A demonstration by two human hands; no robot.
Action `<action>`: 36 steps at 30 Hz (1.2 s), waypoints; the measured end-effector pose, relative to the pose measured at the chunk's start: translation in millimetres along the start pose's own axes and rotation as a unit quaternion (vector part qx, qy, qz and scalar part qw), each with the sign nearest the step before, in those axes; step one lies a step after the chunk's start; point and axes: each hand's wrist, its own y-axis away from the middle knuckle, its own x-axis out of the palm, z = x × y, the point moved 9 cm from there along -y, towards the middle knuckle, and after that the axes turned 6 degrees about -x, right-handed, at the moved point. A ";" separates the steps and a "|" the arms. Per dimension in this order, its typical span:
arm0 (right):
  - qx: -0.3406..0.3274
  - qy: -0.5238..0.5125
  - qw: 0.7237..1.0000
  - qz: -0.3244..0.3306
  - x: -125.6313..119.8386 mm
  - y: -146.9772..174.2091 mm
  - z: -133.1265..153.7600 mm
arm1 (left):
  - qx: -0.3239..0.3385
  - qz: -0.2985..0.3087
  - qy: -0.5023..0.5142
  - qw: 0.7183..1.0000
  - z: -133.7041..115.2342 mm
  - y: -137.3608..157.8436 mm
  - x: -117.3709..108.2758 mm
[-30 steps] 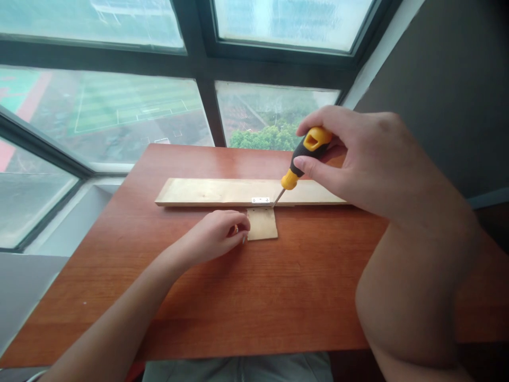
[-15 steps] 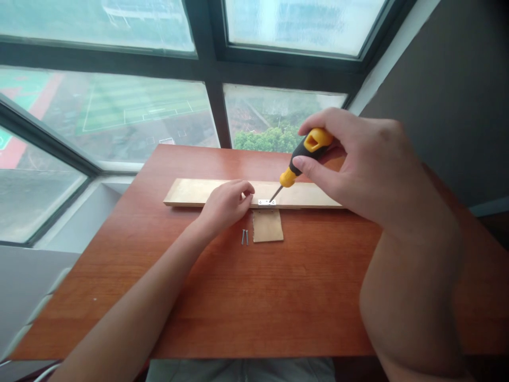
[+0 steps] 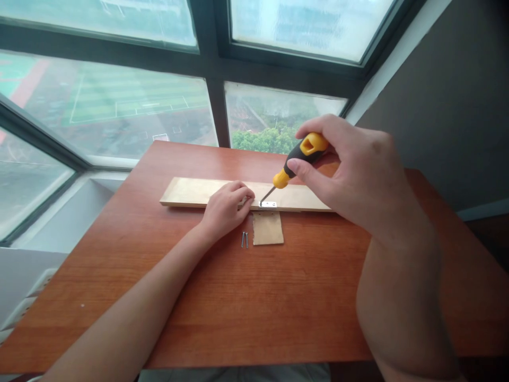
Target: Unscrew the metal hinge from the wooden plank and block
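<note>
A long pale wooden board lies across the table, with a small silver hinge at its front edge. My right hand is wrapped round the yellow and black handle of a screwdriver. The screwdriver tilts down to the left, its tip at the hinge's left end. On the board, just left of the hinge, rests my left hand, its thumb and fingers pinched together. What they hold, if anything, is too small to make out. Two screws lie in front, beside a small square wooden piece.
The reddish-brown wooden table runs up to windows with dark frames. A grey wall stands on the right. White power sockets show below the table's left side.
The screwdriver tip has shifted from the right part of the hinge to its left end, my right hand moving left with it. My left hand stays on the board.
</note>
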 end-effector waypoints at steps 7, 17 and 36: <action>-0.004 0.010 1.000 0.027 -1.0 -0.2 3.9 | 0.003 0.004 -0.009 1.000 -2.4 1.8 1.2; 0.019 0.054 0.998 0.030 -2.5 1.8 -10.0 | 0.021 -0.009 -0.004 1.000 -1.7 2.4 2.5; 0.023 0.078 0.997 0.018 -4.8 1.9 -13.5 | 0.013 -0.014 -0.009 1.000 -0.7 2.8 2.8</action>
